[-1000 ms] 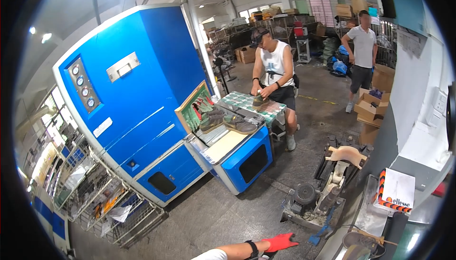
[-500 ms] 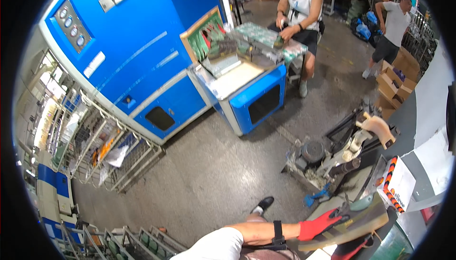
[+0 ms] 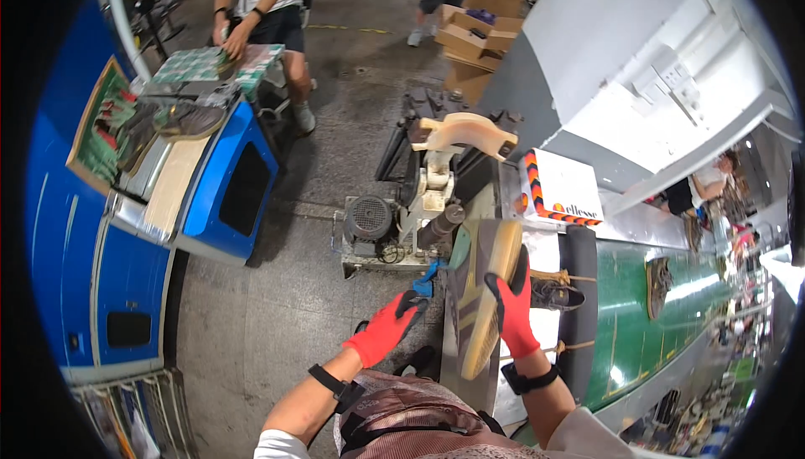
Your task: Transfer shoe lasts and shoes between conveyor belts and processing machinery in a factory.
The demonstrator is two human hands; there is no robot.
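Note:
My right hand [image 3: 516, 312], in a red glove with black fingertips, grips a dark olive shoe [image 3: 471, 291] by its tan sole [image 3: 490, 304]. The shoe is tilted on its side, toe and heel running up and down in view. A teal-green shoe last [image 3: 459, 249] shows at its opening. To the left of the shoe is my left hand [image 3: 390, 325], gloved alike, apart from it and holding nothing, fingers loosely stretched. Beyond my right hand lies another dark shoe [image 3: 558, 294] with tan laces, partly hidden.
A machine with a motor [image 3: 369, 218] and a curved tan pad [image 3: 465, 134] stands ahead. A striped white box [image 3: 562, 189] sits beside it. At right runs a green conveyor belt [image 3: 625, 350] carrying a shoe [image 3: 658, 287]. Behind a blue machine [image 3: 231, 186], a co-worker [image 3: 264, 15] handles a shoe.
The view has swung to the right, bringing the belt into sight. My left hand has let go of the shoe and moved left of it. The shoe now stands more upright in my right hand.

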